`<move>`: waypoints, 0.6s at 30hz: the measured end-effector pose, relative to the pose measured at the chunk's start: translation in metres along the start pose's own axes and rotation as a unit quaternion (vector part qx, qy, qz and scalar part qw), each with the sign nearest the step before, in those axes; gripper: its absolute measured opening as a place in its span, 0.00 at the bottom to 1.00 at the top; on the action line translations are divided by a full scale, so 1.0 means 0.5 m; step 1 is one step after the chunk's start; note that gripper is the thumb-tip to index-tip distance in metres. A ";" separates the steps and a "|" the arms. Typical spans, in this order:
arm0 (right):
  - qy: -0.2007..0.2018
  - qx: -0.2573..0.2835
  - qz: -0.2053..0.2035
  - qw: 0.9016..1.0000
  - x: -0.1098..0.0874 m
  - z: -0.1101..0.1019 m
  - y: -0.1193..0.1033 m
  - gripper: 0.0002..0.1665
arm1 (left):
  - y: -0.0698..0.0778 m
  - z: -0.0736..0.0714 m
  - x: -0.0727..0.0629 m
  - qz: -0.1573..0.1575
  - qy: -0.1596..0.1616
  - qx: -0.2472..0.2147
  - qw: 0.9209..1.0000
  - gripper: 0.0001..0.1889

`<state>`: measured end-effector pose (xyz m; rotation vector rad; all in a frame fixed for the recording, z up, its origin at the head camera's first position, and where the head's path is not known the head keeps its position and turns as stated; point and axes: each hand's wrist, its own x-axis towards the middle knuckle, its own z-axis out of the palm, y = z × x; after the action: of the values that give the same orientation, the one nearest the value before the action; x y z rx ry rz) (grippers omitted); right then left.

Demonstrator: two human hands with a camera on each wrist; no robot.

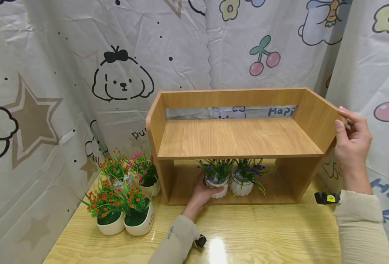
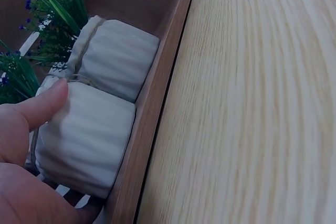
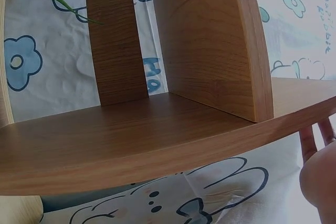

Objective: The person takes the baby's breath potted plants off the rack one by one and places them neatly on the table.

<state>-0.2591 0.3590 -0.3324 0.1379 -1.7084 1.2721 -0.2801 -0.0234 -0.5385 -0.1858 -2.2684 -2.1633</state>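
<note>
A two-tier wooden shelf (image 1: 240, 135) stands on the table. On its lower board sit two potted plants with purple flowers in pleated white pots tied with twine. My left hand (image 1: 202, 192) grips the left potted plant (image 1: 218, 187), its thumb across the front of the pot. In the left wrist view that pot (image 2: 86, 137) touches the neighbouring pot (image 2: 118, 56); my other fingers are partly hidden beside it. At the upper right, my right hand (image 1: 354, 141) holds the front edge of the shelf's side panel (image 1: 319, 121) between thumb and fingers.
Left of the shelf, several potted plants with orange flowers (image 1: 110, 205) and one with pink flowers (image 1: 145, 172) cluster on the table. A patterned curtain (image 1: 181, 47) hangs behind and at both sides. The wooden table (image 1: 247, 234) extends in front.
</note>
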 end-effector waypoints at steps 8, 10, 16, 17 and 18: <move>-0.001 -0.004 0.004 1.000 0.002 0.002 0.006 0.21 | 0.004 -0.016 -0.008 -0.010 -0.013 0.007 1.000 0.53; -0.003 -0.009 0.006 1.000 0.002 0.002 0.006 0.21 | 0.006 -0.019 -0.010 -0.007 -0.013 0.007 1.000 0.52; -0.004 -0.011 0.008 1.000 0.002 0.001 0.003 0.21 | 0.011 -0.034 -0.021 0.008 -0.018 0.014 1.000 0.50; -0.003 -0.010 0.007 1.000 0.002 0.001 0.003 0.21 | 0.012 -0.039 -0.023 0.009 -0.019 0.015 1.000 0.49; -0.003 -0.010 0.006 1.000 0.003 0.001 0.002 0.21 | 0.013 -0.043 -0.025 0.010 -0.020 0.016 1.000 0.49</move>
<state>-0.2610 0.3595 -0.3322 0.1200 -1.7288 1.2630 -0.2687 -0.0458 -0.5321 -0.2523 -2.3099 -2.1308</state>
